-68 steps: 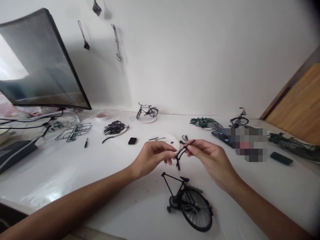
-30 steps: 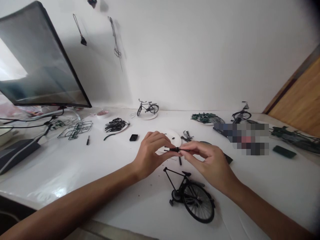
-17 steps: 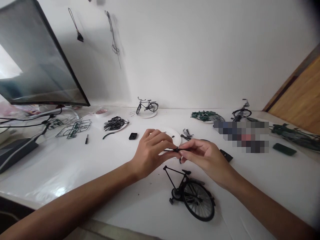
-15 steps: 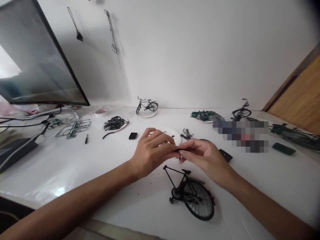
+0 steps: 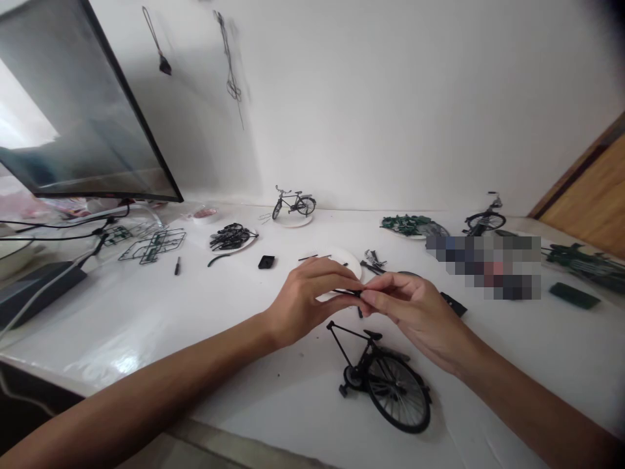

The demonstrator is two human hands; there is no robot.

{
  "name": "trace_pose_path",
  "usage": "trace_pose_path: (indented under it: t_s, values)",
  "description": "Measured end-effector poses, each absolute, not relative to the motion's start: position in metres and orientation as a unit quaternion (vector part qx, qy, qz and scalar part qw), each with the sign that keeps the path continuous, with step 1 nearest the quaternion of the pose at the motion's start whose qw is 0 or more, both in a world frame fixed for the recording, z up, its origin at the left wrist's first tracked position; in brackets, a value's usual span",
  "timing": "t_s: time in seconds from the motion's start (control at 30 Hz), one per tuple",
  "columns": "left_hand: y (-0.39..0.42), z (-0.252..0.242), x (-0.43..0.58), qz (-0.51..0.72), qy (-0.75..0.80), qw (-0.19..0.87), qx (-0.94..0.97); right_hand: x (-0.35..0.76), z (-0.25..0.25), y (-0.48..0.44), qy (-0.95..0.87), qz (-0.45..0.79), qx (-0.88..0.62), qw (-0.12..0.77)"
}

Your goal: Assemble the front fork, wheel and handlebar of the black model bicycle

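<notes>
My left hand [image 5: 312,293] and my right hand [image 5: 407,306] meet above the table, both closed on one small thin black part [image 5: 347,292]. Fingertips cover most of that part, so its exact kind is hidden. Just below my hands lies a partly built black model bicycle [image 5: 359,368], with frame, saddle, pedal and rear wheel but no front wheel. Behind my fingers is a white plate [image 5: 352,262] bearing a few thin dark pieces. Close to the plate's right edge sit small grey and black parts [image 5: 375,260].
A finished model bicycle [image 5: 295,202] stands at the back, another [image 5: 484,216] at back right. Plates hold black parts [image 5: 229,236] and green parts [image 5: 405,225]. Green sprue frames [image 5: 153,245], a small black square tray [image 5: 266,262] and a monitor [image 5: 92,111] are on the left.
The view has shifted slightly, moving the scene a little to the right. My left fingers have come down flatter around the black part, and more of it shows between my hands.
</notes>
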State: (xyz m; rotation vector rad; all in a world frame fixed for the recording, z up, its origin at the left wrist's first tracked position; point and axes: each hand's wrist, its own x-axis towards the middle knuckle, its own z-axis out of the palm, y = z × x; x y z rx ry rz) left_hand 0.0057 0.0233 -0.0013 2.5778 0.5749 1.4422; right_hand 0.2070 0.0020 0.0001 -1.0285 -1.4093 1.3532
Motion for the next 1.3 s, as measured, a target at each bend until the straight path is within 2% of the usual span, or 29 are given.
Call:
trace_pose_path:
  t_s: [0.1, 0.5, 0.77, 1.13, 1.3]
  values:
    - [0.021, -0.002, 0.007, 0.478, 0.215, 0.121, 0.843, 0.210, -0.003, 0.003, -0.574, 0.553, -0.407, 0.446]
    - [0.022, -0.008, 0.005, 0.457, 0.196, 0.117, 0.860, 0.209, 0.002, 0.002, -0.582, 0.533, -0.439, 0.430]
    - [0.021, -0.006, 0.008, 0.473, 0.201, 0.156, 0.843, 0.211, 0.004, 0.001, -0.612, 0.499, -0.449, 0.419]
    - [0.025, -0.008, 0.007, 0.484, 0.236, 0.140, 0.831, 0.214, 0.001, 0.003, -0.626, 0.466, -0.470, 0.412]
    - [0.026, -0.007, 0.005, 0.466, 0.220, 0.080, 0.853, 0.211, 0.006, -0.002, -0.657, 0.401, -0.478, 0.423]
